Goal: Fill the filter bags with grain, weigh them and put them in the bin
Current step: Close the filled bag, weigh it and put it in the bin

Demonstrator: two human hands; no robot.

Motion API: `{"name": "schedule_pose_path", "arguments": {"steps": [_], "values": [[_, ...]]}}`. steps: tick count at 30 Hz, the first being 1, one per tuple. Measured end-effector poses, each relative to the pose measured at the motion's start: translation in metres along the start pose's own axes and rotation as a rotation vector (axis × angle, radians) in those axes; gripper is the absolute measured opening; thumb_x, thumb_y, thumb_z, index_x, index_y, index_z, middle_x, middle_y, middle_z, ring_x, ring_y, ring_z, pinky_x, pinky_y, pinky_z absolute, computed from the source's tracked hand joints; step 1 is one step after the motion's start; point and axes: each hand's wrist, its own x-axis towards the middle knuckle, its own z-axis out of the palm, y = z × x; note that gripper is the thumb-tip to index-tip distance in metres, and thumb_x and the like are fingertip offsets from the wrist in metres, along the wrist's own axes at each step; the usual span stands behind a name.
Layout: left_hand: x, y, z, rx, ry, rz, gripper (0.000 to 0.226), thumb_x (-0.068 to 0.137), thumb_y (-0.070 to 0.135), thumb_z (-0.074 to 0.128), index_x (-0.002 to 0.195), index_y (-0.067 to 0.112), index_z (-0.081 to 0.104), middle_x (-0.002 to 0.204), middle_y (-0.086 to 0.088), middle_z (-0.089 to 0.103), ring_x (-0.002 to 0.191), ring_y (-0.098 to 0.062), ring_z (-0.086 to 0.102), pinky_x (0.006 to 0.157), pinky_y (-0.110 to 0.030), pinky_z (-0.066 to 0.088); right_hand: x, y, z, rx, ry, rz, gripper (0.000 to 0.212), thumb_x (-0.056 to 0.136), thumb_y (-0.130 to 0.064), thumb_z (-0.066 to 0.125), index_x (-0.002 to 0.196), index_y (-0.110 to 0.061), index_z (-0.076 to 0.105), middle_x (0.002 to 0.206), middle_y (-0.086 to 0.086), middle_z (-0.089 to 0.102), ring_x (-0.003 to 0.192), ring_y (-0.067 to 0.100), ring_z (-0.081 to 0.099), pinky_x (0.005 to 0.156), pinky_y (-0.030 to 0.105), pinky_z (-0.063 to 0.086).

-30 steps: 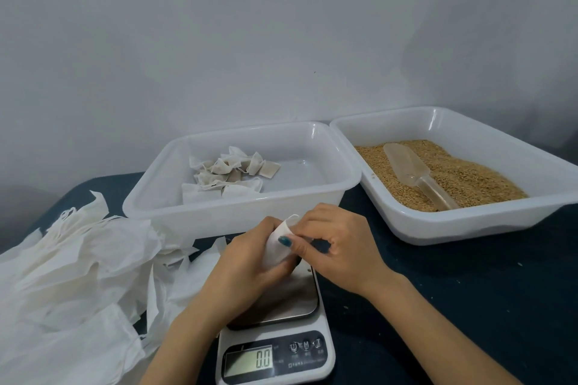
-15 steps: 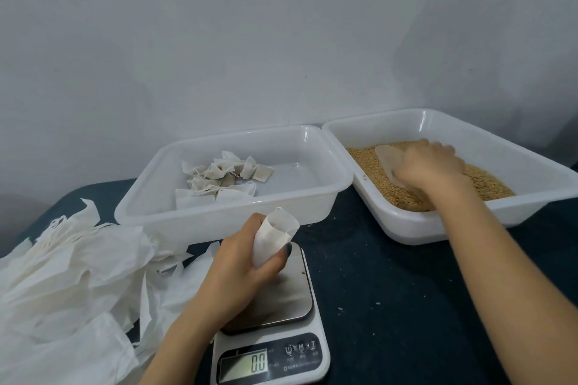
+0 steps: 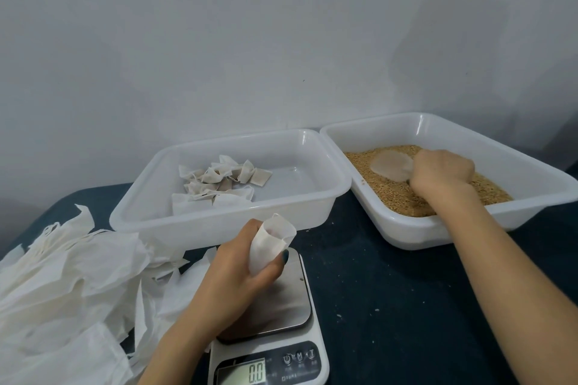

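Here, grain-bagging at the counter (image 3: 391,291).
Over the scale (image 3: 281,362), the left hand (image 3: 231,272) grips an open filter bag (image 3: 269,244); beyond it, the right hand (image 3: 441,175) clasps the scoop (image 3: 391,166) in grain (image 3: 391,197).

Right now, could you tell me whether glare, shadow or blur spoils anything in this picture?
Head view: even, soft light; a faint shadow on the wall; the scale display is glare-free and legible; the right hand on the scoop looks slightly soft.

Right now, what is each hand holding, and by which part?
The left hand grips an open white paper filter bag around its lower half. The right hand grips a clear plastic scoop by its handle.
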Motion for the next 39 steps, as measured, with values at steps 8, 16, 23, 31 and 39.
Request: {"name": "schedule_pose_path", "arguments": {"steps": [8, 16, 23, 31, 39], "values": [[0.000, 0.004, 0.000, -0.015, 0.006, -0.001, 0.022, 0.078, 0.058, 0.057, 0.097, 0.050, 0.049, 0.085, 0.023, 0.065, 0.070, -0.003, 0.062, 0.056, -0.009, 0.041, -0.015, -0.007, -0.007, -0.186, 0.038, -0.087, 0.011, 0.090, -0.024, 0.060, 0.096, -0.015, 0.062, 0.083, -0.001, 0.059, 0.071, 0.017, 0.055, 0.063, 0.026, 0.039], [0.000, 0.001, 0.000, -0.027, 0.006, -0.005, 0.021, 0.081, 0.056, 0.057, 0.096, 0.043, 0.051, 0.081, 0.018, 0.065, 0.065, -0.006, 0.061, 0.053, -0.010, 0.041, -0.008, 0.014, 0.012, 0.153, -0.049, -0.076, 0.031, 0.093, -0.046, 0.060, 0.113, -0.023, 0.065, 0.082, 0.001, 0.061, 0.072, 0.018, 0.056, 0.059, 0.026, 0.039], [0.001, 0.001, 0.002, -0.036, 0.008, -0.021, 0.026, 0.083, 0.057, 0.056, 0.095, 0.035, 0.050, 0.080, 0.010, 0.066, 0.064, -0.009, 0.060, 0.052, -0.013, 0.041, 0.008, 0.027, 0.022, 0.480, -0.174, -0.092, 0.037, 0.098, -0.049, 0.047, 0.097, -0.016, 0.064, 0.076, 0.004, 0.062, 0.067, 0.020, 0.057, 0.060, 0.030, 0.040], [0.000, 0.003, -0.001, -0.118, -0.032, -0.086, 0.042, 0.082, 0.064, 0.052, 0.106, 0.030, 0.054, 0.084, 0.004, 0.069, 0.073, -0.017, 0.067, 0.066, -0.037, 0.054, -0.005, 0.021, 0.009, 0.899, 0.027, -0.341, 0.035, 0.083, -0.072, 0.048, 0.094, -0.041, 0.061, 0.074, -0.012, 0.069, 0.062, 0.014, 0.062, 0.062, 0.036, 0.051], [0.001, -0.003, -0.010, -0.093, -0.010, -0.153, 0.033, 0.079, 0.063, 0.050, 0.099, 0.038, 0.053, 0.078, 0.002, 0.065, 0.068, -0.018, 0.061, 0.062, -0.033, 0.049, -0.035, -0.009, -0.013, 1.076, -0.106, -0.773, 0.025, 0.088, -0.050, 0.061, 0.110, -0.041, 0.069, 0.110, -0.025, 0.069, 0.105, -0.010, 0.061, 0.085, 0.019, 0.045]]}}
